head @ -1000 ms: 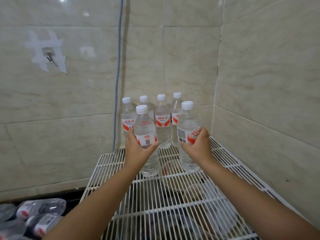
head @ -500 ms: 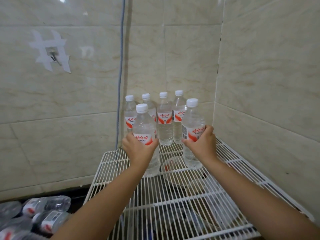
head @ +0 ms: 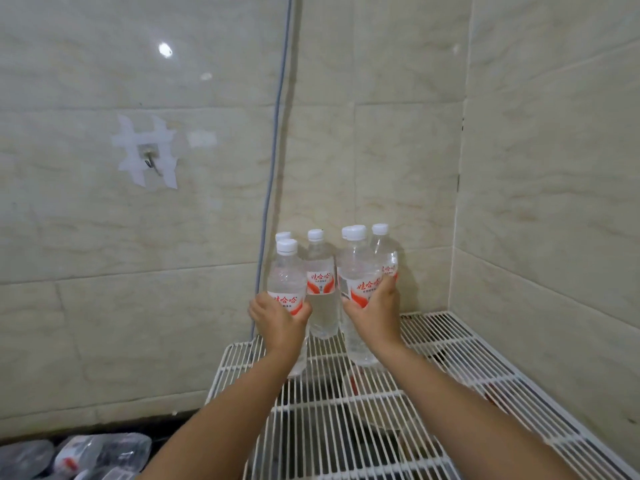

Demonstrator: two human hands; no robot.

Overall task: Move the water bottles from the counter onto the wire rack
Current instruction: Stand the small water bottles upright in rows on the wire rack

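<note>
Several clear water bottles with white caps and red-and-white labels stand at the back of the white wire rack (head: 460,344), in the corner of the tiled walls. My left hand (head: 278,320) grips the front left bottle (head: 287,275) around its label. My right hand (head: 375,315) grips the front right bottle (head: 360,271) the same way. Both bottles are upright with their bases on the rack wires, close against the back row, whose middle bottle (head: 320,271) shows between them. More bottles (head: 100,453) lie on the dark counter at the lower left.
A grey cable (head: 273,168) runs down the back wall just left of the bottles. A taped hook (head: 149,157) sticks to the wall at the left. Dishes show dimly under the rack (head: 381,417). The right wall closes in beside the rack.
Both hands have pushed their bottles farther back, up against the back row. The camera view has tilted up and shifted left.
</note>
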